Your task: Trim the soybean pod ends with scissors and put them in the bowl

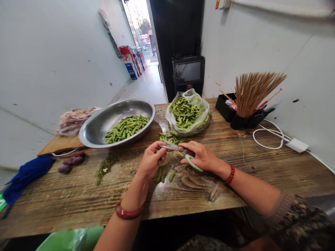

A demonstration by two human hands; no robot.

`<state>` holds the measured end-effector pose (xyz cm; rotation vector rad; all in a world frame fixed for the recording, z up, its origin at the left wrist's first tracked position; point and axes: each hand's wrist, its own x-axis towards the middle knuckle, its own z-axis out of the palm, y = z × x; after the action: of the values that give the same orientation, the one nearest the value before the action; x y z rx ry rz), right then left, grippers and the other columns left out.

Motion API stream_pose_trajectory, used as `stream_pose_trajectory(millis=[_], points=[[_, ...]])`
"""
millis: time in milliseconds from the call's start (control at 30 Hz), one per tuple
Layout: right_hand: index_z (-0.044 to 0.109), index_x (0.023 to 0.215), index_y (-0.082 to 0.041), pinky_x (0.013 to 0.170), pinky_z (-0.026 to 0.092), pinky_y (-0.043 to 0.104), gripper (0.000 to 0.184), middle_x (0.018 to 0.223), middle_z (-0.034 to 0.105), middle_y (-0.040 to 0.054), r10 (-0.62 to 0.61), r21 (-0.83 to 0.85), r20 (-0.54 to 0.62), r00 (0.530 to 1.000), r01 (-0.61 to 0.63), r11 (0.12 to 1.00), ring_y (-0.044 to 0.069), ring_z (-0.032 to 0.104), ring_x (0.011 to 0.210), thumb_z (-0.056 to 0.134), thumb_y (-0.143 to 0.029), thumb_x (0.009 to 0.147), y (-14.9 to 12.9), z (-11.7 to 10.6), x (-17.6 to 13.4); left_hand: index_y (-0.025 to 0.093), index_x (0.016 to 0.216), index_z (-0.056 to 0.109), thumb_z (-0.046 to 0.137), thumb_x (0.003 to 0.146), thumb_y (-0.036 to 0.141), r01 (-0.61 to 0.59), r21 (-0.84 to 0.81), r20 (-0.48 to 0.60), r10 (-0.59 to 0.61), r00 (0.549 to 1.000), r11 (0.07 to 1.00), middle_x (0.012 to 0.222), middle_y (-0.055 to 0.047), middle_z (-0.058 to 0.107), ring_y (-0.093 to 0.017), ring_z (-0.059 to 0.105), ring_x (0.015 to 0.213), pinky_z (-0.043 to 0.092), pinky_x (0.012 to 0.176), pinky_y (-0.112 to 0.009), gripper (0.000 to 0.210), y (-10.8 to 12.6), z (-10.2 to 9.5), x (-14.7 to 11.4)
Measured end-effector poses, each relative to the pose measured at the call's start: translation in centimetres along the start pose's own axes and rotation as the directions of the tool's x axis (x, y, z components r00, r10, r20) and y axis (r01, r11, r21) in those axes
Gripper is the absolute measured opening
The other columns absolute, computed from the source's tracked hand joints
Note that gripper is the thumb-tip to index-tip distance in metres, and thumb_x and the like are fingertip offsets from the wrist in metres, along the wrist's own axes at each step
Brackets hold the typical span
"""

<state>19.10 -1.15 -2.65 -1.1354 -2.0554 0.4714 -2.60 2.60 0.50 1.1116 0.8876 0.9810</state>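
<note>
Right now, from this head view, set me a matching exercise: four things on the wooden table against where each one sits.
Things:
1. scissors
2. steel bowl
3. plastic bag of pods
4. bundle of skewers

Places:
A. upright in a black holder by the right wall
B. in the right hand, blades toward the left hand
C. at the table's far edge, open-topped, in the middle
D. left of the bag, holding a heap of pods

Pairs: 1-B, 2-D, 3-C, 4-A
</note>
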Motion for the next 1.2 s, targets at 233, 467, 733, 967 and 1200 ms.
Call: stream_pose_trajectory(millis=[233,467,733,967,1200], points=[[0.054,0.127,-0.019,0.07,0.049,0.028,0.057,0.091,0.061,0.0051,0.001,-0.011,-0.004,1.0,-0.001,1.0,0.017,0.059,0.078,0.073,-0.039,0.076,0.0,0.0,0.0,0.015,0.084,0.061,0.076,0.068,0.028,-0.017,0.03,0.014,0.017,1.0,0.999,0.067,0.0,0.062,-0.003,0.039,0.044,0.024,0.04,-0.015,0.025,0.1,0.1,-0.1],[0.055,0.125,-0.019,0.069,0.048,0.028,0.055,0.091,0.061,0.0049,-0.017,0.013,0.001,1.0,0.017,1.0,0.016,0.058,0.076,0.073,-0.036,0.077,-0.2,-0.2,0.1,0.015,0.08,0.062,0.076,0.068,0.03,-0.038,0.051,0.027,0.037,0.999,0.998,0.068,-0.001,0.063,-0.004,0.04,0.045,0.025,0.041,-0.016,0.024,0.0,0.1,-0.2],[0.06,0.12,-0.02,0.066,0.046,0.025,0.049,0.084,0.061,0.0026,-0.007,0.036,-0.006,1.0,0.007,0.999,0.014,0.056,0.069,0.073,-0.039,0.077,-0.1,-0.2,0.1,0.015,0.082,0.063,0.074,0.072,0.027,-0.039,0.054,0.05,0.037,0.998,0.998,0.068,0.0,0.061,-0.004,0.04,0.047,0.025,0.041,-0.015,0.02,0.0,-0.1,-0.2],[0.063,0.118,-0.019,0.073,0.049,0.028,0.047,0.091,0.068,0.0058,0.006,0.037,-0.023,1.0,-0.005,0.999,0.016,0.061,0.075,0.072,-0.041,0.077,0.1,-0.1,0.1,0.016,0.085,0.061,0.072,0.072,0.023,-0.002,-0.16,0.06,0.012,0.998,0.987,0.056,0.005,0.047,-0.005,0.038,0.047,0.026,0.04,-0.014,0.018,-0.1,-0.7,0.3],[0.064,0.116,-0.018,0.078,0.051,0.031,0.046,0.094,0.069,0.0082,0.015,0.03,-0.066,0.998,-0.013,0.999,0.02,0.065,0.083,0.073,-0.04,0.076,0.5,-0.2,0.1,0.016,0.071,0.051,0.068,0.073,0.025,0.051,-0.347,0.023,-0.046,0.999,0.937,0.069,0.002,0.05,-0.004,0.042,0.05,0.027,0.036,-0.012,0.02,1.1,-1.5,0.5]])
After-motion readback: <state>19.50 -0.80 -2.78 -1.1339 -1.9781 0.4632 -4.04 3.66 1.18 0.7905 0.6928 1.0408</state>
